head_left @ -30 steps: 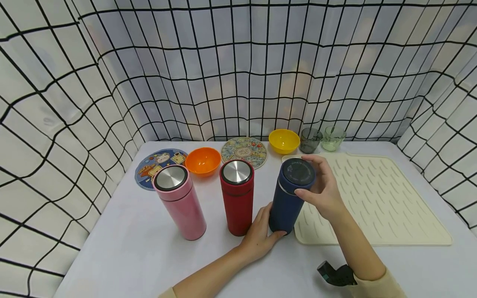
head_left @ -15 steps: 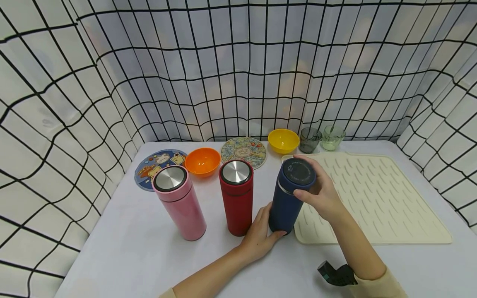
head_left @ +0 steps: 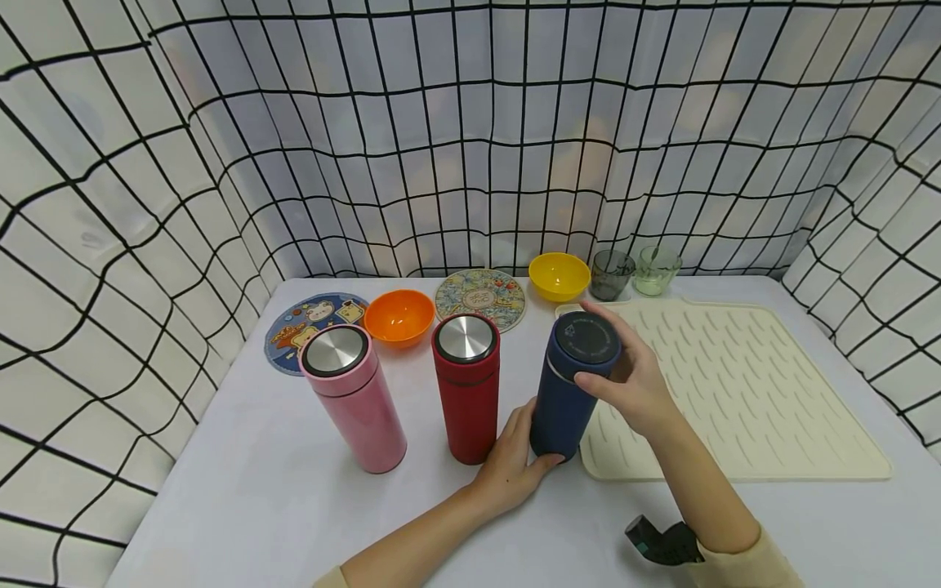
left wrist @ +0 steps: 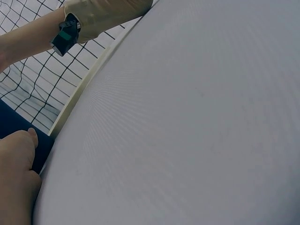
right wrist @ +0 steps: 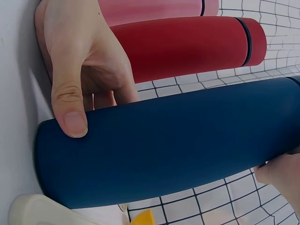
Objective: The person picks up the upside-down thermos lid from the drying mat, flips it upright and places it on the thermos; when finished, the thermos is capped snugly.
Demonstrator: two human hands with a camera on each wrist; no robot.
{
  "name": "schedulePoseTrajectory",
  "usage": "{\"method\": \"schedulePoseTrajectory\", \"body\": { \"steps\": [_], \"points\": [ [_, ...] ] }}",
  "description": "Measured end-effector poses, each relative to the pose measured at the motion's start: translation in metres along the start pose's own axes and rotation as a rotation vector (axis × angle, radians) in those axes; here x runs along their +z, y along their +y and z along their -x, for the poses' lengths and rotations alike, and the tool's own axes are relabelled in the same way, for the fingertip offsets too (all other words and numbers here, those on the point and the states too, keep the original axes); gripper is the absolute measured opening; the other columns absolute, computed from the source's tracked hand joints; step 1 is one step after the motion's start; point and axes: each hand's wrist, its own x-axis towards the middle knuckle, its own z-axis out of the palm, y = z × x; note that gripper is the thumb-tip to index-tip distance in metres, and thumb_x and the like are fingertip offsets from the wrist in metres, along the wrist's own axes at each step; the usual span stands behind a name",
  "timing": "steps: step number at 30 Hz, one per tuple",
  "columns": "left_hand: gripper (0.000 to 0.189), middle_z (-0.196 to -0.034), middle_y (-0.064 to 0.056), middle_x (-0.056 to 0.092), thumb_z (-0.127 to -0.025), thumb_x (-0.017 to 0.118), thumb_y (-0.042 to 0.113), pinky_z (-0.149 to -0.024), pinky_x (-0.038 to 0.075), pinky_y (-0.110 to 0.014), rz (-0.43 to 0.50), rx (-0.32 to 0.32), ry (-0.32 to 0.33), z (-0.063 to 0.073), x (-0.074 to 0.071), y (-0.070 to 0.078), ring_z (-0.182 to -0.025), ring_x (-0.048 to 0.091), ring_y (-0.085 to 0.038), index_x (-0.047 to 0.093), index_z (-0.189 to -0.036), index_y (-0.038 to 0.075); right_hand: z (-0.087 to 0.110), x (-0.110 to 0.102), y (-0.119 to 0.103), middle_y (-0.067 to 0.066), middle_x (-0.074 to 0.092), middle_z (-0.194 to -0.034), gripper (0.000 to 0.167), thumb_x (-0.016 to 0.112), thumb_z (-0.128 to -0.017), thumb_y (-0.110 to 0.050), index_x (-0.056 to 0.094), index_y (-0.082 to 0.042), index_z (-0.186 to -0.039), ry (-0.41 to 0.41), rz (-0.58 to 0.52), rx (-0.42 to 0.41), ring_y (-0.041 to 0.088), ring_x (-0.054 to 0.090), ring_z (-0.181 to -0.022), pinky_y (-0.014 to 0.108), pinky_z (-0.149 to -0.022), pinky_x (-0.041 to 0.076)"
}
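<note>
A dark blue vacuum flask (head_left: 562, 408) stands at the right of a row of three, with a faintly printed dark disc on its upper end and a silver ring below. My left hand (head_left: 510, 475) grips it low down, thumb across the near side. My right hand (head_left: 638, 384) holds its upper end from the right. In the right wrist view, the left thumb (right wrist: 72, 110) lies on the blue wall near the base. A red flask (head_left: 468, 408) with a steel top is just left of my left fingers. Farther left is a pink flask (head_left: 367, 425).
A cream ridged mat (head_left: 764, 392) lies to the right, its left edge beside the blue flask. Behind stand an orange bowl (head_left: 400, 318), a yellow bowl (head_left: 560, 278), a grey glass (head_left: 612, 276) and a green glass (head_left: 657, 271). Two round patterned mats (head_left: 481, 299) lie near the back, before black netting.
My right fingers have shifted slightly round the upper end of the blue flask. The left hand keeps its grip low down, and the other flasks stay in place.
</note>
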Motion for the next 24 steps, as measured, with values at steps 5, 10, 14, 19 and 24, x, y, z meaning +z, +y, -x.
{"method": "schedulePoseTrajectory", "body": {
  "steps": [5, 10, 14, 19, 24],
  "points": [
    [0.077, -0.136, -0.007, 0.035, -0.085, 0.066, 0.023, -0.102, 0.033, -0.036, -0.007, 0.001, 0.003, -0.0004, -0.0001, 0.0005, -0.126, 0.036, -0.016, 0.018, -0.144, 0.009, -0.0007, -0.0006, 0.0010, 0.010, 0.041, -0.138, 0.075, 0.068, -0.082, -0.009, 0.026, -0.002, -0.143, -0.016, -0.033, -0.019, 0.022, 0.047, -0.118, 0.031, -0.096, 0.040],
    [0.077, -0.135, -0.007, 0.035, -0.085, 0.066, 0.022, -0.102, 0.034, -0.037, -0.011, 0.007, 0.005, -0.0001, 0.0000, 0.0003, -0.125, 0.036, -0.016, 0.018, -0.143, 0.009, -0.0004, 0.0010, 0.0004, 0.009, 0.049, -0.131, 0.072, 0.067, -0.081, -0.005, 0.029, -0.002, -0.141, -0.017, -0.042, -0.013, 0.022, 0.049, -0.116, 0.032, -0.095, 0.042],
    [0.077, -0.135, -0.007, 0.036, -0.085, 0.066, 0.023, -0.102, 0.034, -0.037, -0.014, 0.011, 0.006, 0.0003, -0.0005, 0.0000, -0.125, 0.037, -0.017, 0.018, -0.143, 0.008, -0.0001, 0.0059, -0.0015, 0.009, 0.053, -0.121, 0.070, 0.066, -0.074, 0.010, 0.034, 0.003, -0.135, 0.041, -0.008, -0.013, 0.021, 0.054, -0.106, 0.030, -0.087, 0.047],
    [0.076, -0.134, -0.008, 0.037, -0.085, 0.066, 0.023, -0.101, 0.035, -0.038, -0.013, 0.022, 0.009, 0.0013, -0.0008, 0.0007, -0.124, 0.038, -0.018, 0.019, -0.143, 0.007, 0.0004, 0.0084, 0.0013, 0.010, 0.052, -0.120, 0.071, 0.070, -0.073, 0.007, 0.035, 0.000, -0.133, 0.065, -0.002, -0.033, 0.021, 0.054, -0.105, 0.030, -0.086, 0.048],
    [0.076, -0.134, -0.009, 0.037, -0.085, 0.066, 0.023, -0.101, 0.035, -0.038, -0.021, 0.038, 0.016, 0.0019, -0.0014, 0.0015, -0.124, 0.038, -0.019, 0.020, -0.142, 0.006, -0.0007, 0.0019, 0.0074, 0.012, 0.045, -0.133, 0.068, 0.061, -0.087, -0.017, 0.024, -0.002, -0.142, -0.057, -0.081, -0.066, 0.024, 0.046, -0.119, 0.032, -0.096, 0.040]
  ]
}}
